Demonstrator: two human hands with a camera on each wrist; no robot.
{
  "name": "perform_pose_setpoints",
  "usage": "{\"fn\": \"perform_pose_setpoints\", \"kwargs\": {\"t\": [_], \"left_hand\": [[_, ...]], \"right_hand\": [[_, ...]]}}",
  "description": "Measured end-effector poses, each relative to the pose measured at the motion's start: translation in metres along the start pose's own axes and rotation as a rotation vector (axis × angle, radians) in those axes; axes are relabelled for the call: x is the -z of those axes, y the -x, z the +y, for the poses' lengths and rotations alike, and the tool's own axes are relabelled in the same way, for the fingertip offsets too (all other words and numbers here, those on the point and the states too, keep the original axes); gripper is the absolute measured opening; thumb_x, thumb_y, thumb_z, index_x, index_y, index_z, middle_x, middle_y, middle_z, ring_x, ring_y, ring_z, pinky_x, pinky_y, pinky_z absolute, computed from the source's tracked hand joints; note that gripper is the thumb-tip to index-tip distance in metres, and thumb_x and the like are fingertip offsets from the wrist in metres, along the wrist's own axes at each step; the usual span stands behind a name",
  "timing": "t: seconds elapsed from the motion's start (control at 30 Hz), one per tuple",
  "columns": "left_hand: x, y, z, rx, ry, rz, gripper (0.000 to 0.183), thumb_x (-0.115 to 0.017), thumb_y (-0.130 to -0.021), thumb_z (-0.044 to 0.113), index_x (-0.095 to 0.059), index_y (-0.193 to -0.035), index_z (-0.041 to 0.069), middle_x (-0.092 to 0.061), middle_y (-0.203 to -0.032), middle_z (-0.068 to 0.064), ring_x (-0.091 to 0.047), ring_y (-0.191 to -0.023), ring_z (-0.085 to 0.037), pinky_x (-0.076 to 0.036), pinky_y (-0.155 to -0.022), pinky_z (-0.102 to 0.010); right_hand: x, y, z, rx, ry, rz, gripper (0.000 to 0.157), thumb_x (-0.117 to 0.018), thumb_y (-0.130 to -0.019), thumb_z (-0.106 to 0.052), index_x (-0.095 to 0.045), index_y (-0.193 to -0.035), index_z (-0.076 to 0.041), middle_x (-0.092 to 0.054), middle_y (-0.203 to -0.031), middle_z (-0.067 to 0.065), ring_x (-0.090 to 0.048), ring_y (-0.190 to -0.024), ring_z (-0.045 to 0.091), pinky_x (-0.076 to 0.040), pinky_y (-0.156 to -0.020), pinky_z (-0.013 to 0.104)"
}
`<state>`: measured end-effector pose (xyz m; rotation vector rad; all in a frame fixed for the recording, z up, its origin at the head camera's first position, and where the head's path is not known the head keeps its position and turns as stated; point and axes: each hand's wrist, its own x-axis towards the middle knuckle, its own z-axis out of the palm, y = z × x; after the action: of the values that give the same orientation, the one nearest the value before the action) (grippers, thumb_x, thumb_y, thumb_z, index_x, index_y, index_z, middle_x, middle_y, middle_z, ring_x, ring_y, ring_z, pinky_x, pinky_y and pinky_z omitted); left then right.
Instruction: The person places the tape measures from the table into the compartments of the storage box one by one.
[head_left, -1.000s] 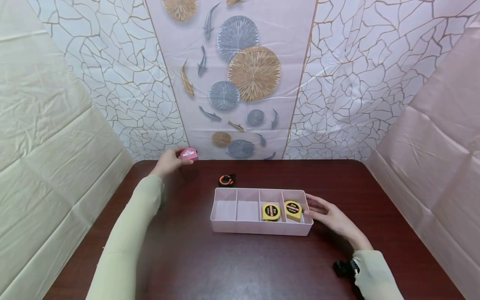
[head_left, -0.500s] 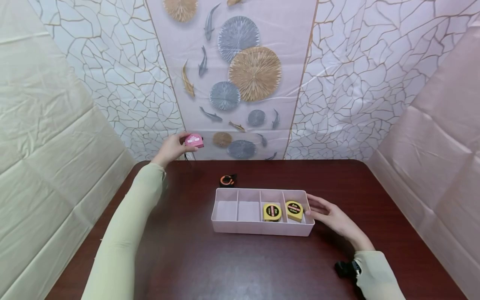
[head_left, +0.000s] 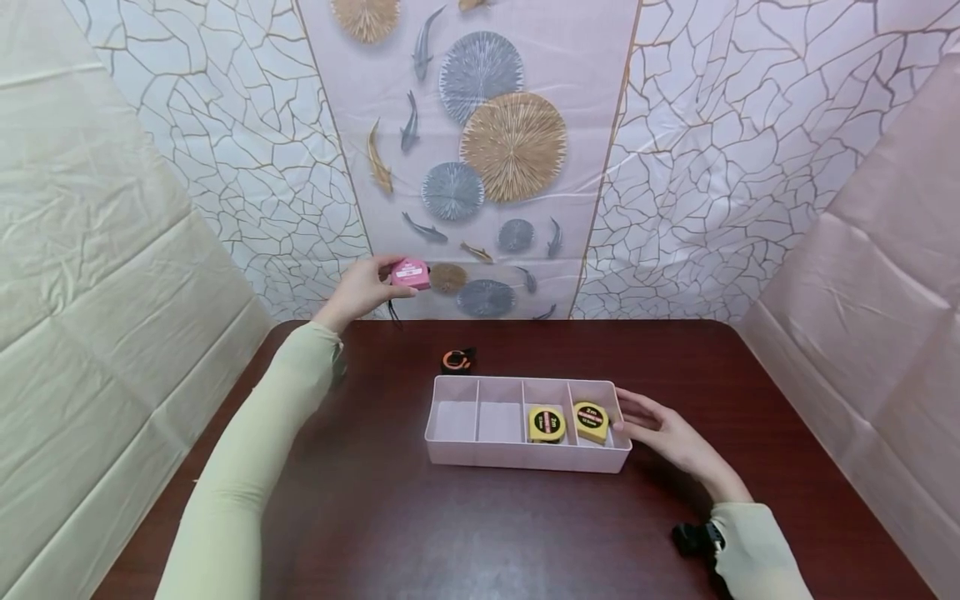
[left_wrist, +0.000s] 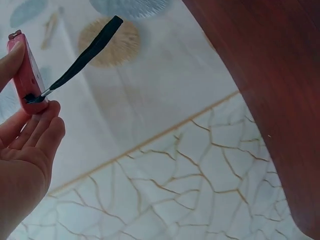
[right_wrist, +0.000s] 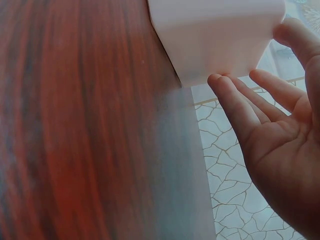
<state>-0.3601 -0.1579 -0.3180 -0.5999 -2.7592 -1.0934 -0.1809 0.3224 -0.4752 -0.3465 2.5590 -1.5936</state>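
My left hand [head_left: 363, 287] pinches a pink tape measure [head_left: 411, 274] between thumb and fingers, held up in front of the far wall. In the left wrist view, a dark wrist strap [left_wrist: 87, 57] dangles from the tape measure's end. At the right end of a pale pink divided box [head_left: 525, 457], my right hand [head_left: 671, 437] touches the wall with extended fingertips; the right wrist view shows those fingers [right_wrist: 227, 95] against the end wall. One yellow tape measure [head_left: 592, 422] lies in the rightmost compartment, another yellow tape measure [head_left: 546, 425] in the compartment beside it.
Just behind the box, toward its left end, a black and orange tape measure [head_left: 457, 361] lies on the dark red-brown table [head_left: 450, 533]. Patterned cloth [head_left: 517, 150] hangs at the table's far edge, with pale cloth along both sides.
Holding the pink tape measure, my left hand has risen from near the table's far edge and moved to the right. My right hand stays at the box's end.
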Motion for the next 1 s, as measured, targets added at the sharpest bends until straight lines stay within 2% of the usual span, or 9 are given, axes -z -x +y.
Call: {"fn": "perform_pose_setpoints", "kwargs": {"t": [0.23,0.7,1.0], "left_hand": [[-0.005,0.001,0.02,-0.046,0.008,-0.002,0.071,-0.084,-0.083,0.027,-0.055,-0.142,0.001,-0.059,-0.139,-0.017,-0.055,-0.129,-0.033,-0.043,-0.107,-0.045],[-0.001,-0.001,0.052,-0.095,0.041,0.004,0.073,-0.085,-0.083,0.03,-0.054,-0.144,0.007,-0.056,-0.144,-0.012,-0.052,-0.133,-0.031,-0.043,-0.108,-0.041],[-0.007,0.0,0.074,-0.138,0.072,-0.017,0.074,-0.085,-0.083,0.025,-0.052,-0.145,0.001,-0.056,-0.143,-0.015,-0.052,-0.133,-0.032,-0.042,-0.108,-0.04]], "right_hand": [[-0.001,0.0,0.001,-0.005,-0.02,-0.006,0.068,-0.069,-0.097,-0.019,-0.037,-0.154,-0.002,-0.041,-0.152,0.027,-0.05,-0.13,0.047,-0.048,-0.09,0.02],[-0.003,-0.001,-0.001,-0.009,-0.017,-0.005,0.067,-0.069,-0.097,-0.019,-0.037,-0.154,-0.002,-0.041,-0.153,0.027,-0.05,-0.13,0.046,-0.049,-0.09,0.021],[0.0,0.0,0.0,-0.015,0.0,0.002,0.068,-0.069,-0.097,-0.021,-0.038,-0.155,-0.004,-0.041,-0.153,0.025,-0.051,-0.13,0.045,-0.049,-0.092,0.023]]}}
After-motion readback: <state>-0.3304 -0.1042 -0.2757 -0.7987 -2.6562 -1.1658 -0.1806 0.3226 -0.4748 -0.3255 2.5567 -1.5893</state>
